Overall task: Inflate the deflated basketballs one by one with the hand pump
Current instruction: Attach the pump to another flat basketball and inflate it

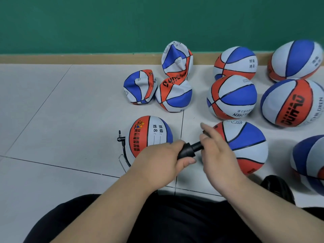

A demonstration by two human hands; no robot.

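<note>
The ball point(150, 135) being filled lies on the floor point(61, 111) just ahead of the knees, round and nearly full, its printed panel turned up. The hose point(124, 156) curves round its left edge to a fitting there; whether the needle is seated in the valve cannot be told.

The pump point(188, 149) is held just right of the ball. Its barrel is wrapped by the curled fingers of the left hand point(157, 160). The handle point(205, 132) is gripped by the right hand point(217, 146), forefinger partly stretched out and blurred, with the rod drawn out between the two.

The step in hand is judged to be pumping. The barrel should be kept steady, and the rod driven straight along its own line in full strokes, so that the hose is not tugged and the needle is not bent or pulled free. Firmness is best checked by a press before the needle is drawn.

Three flat balls point(173, 95) are bunched beyond, near the wall. Full balls point(231, 97) are gathered to the right.
</note>
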